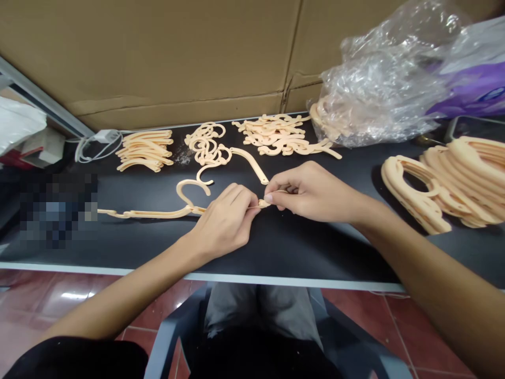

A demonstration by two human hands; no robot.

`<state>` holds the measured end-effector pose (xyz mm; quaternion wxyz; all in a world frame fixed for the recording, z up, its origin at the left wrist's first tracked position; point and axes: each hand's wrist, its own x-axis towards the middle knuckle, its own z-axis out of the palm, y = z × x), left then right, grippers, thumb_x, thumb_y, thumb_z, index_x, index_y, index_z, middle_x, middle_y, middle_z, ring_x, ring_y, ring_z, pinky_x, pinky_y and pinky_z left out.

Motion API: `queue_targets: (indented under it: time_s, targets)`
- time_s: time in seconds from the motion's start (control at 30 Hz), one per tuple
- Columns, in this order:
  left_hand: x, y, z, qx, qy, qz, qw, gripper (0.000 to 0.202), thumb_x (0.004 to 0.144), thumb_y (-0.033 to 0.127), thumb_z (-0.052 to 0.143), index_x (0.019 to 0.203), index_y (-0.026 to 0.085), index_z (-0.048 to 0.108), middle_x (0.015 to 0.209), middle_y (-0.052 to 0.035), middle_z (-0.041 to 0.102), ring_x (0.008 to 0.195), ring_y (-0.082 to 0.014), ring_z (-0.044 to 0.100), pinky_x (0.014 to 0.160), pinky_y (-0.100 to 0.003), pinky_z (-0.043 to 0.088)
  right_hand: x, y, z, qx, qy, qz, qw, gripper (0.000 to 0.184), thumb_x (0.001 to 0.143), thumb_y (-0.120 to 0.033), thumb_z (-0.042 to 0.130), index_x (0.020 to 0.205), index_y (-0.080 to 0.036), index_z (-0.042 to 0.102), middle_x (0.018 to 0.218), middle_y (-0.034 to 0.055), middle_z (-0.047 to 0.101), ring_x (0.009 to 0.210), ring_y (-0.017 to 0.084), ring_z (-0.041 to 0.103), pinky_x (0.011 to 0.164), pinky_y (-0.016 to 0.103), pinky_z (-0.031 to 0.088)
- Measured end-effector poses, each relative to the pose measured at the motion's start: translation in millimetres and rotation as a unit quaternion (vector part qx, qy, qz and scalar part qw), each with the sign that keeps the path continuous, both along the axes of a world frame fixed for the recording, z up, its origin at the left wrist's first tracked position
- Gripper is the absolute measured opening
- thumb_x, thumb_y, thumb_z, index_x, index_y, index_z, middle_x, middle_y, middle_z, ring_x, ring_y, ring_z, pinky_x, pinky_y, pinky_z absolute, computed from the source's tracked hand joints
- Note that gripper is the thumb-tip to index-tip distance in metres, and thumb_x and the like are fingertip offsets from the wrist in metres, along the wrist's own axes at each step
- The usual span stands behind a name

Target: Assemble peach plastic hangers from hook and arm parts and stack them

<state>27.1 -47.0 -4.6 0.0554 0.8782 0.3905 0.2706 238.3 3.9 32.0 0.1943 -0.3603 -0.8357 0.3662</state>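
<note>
A peach plastic hanger (158, 212) with its hook up lies on the black table (295, 252), its arm stretching left. My left hand (224, 218) is closed over the hanger's middle. My right hand (310, 190) pinches a second peach arm piece (252, 164) at the end that meets the hanger. The two hands touch at the fingertips.
Piles of peach parts sit at the back: curved arms (145, 150), hooks (207, 145), mixed pieces (276, 136). A stack of finished hangers (445, 184) lies at the right. A clear plastic bag (379, 84), cardboard boxes (177, 52) and a white charger (103, 137) line the rear.
</note>
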Motion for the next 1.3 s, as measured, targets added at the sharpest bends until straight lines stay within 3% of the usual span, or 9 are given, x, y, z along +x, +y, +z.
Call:
queue_targets:
  time_s: [0.17,0.33,0.5,0.63,0.77,0.87,1.03,1.2,1.3]
  targets:
    - [0,1,0.3,-0.003,-0.045,-0.011,0.999,0.011,0.096,0.011,0.052,0.088,0.018,0.05,0.084,-0.0034,0.06,0.078,-0.016,0.054,0.069,-0.029,0.046,0,-3,1.8,-0.107,0.032,-0.018,0.994,0.019,0.083,-0.027,0.059,0.077,-0.014,0.072,0.06,-0.001,0.064,0.049,0.01,0.053,0.051,0.025,0.037]
    - [-2,2,0.4,-0.016,-0.076,-0.023,0.997,0.01,0.096,0.012,0.055,0.088,0.018,0.051,0.084,-0.0025,0.06,0.078,-0.0148,0.055,0.07,-0.028,0.048,-1,-5,2.8,0.008,0.028,-0.025,0.999,0.017,0.083,-0.026,0.063,0.075,-0.016,0.073,0.055,-0.0027,0.06,0.051,0.009,0.05,0.052,0.024,0.035]
    - [0,1,0.1,-0.009,-0.036,-0.037,0.999,0.014,0.099,0.013,0.049,0.086,0.018,0.049,0.085,-0.0058,0.06,0.08,-0.0169,0.053,0.074,-0.031,0.049,4,0,6.5,-0.19,0.141,-0.07,0.969,0.021,0.082,-0.036,0.068,0.074,-0.016,0.066,0.055,-0.0033,0.057,0.037,0.006,0.04,0.036,0.023,0.028]
    - [1,0,0.0,-0.004,-0.027,-0.028,0.999,0.015,0.1,0.014,0.049,0.085,0.017,0.05,0.085,-0.0065,0.061,0.08,-0.0172,0.053,0.074,-0.032,0.049,13,6,11.7,-0.193,0.231,-0.148,0.942,0.016,0.086,-0.032,0.068,0.08,-0.019,0.062,0.056,-0.0038,0.054,0.037,0.006,0.037,0.034,0.024,0.02]
    - [0,1,-1.0,-0.004,-0.024,-0.002,1.0,0.014,0.099,0.014,0.05,0.086,0.018,0.05,0.085,-0.0049,0.061,0.08,-0.0168,0.053,0.073,-0.031,0.048,16,4,15.7,-0.207,0.196,-0.093,0.954,0.022,0.083,-0.035,0.074,0.092,-0.024,0.057,0.061,-0.0072,0.05,0.042,0.006,0.038,0.04,0.023,0.026]
    - [-1,1,-2.1,-0.001,-0.016,0.004,1.0,0.013,0.099,0.014,0.05,0.086,0.018,0.051,0.086,-0.0051,0.062,0.081,-0.0171,0.054,0.074,-0.032,0.049,15,1,15.7,-0.164,0.129,-0.056,0.976,0.022,0.084,-0.04,0.072,0.091,-0.023,0.061,0.055,-0.0077,0.047,0.043,0.008,0.042,0.042,0.024,0.03]
    - [-2,2,-3.3,0.005,-0.002,0.004,1.0,0.011,0.098,0.013,0.051,0.088,0.017,0.051,0.087,-0.0055,0.062,0.081,-0.0176,0.054,0.074,-0.032,0.049,10,-4,9.2,-0.017,-0.006,0.001,1.0,0.026,0.094,-0.041,0.057,0.091,-0.021,0.073,0.068,-0.0007,0.064,0.06,0.013,0.056,0.056,0.026,0.04]
    - [-1,2,-3.3,0.003,0.002,0.008,1.0,0.012,0.098,0.013,0.049,0.088,0.017,0.052,0.085,-0.0052,0.061,0.08,-0.018,0.055,0.071,-0.031,0.049,5,-6,4.2,0.033,-0.091,0.019,0.995,0.031,0.096,-0.036,0.049,0.085,-0.021,0.074,0.053,-0.0045,0.047,0.052,0.011,0.038,0.051,0.026,0.03]
    - [-1,2,-3.5,-0.003,0.0,0.006,1.0,0.012,0.098,0.013,0.049,0.088,0.017,0.052,0.085,-0.0054,0.061,0.08,-0.018,0.055,0.071,-0.031,0.049,3,-5,2.9,0.034,-0.098,0.018,0.994,0.031,0.094,-0.036,0.05,0.078,-0.02,0.072,0.051,-0.0046,0.045,0.051,0.011,0.036,0.051,0.027,0.028]
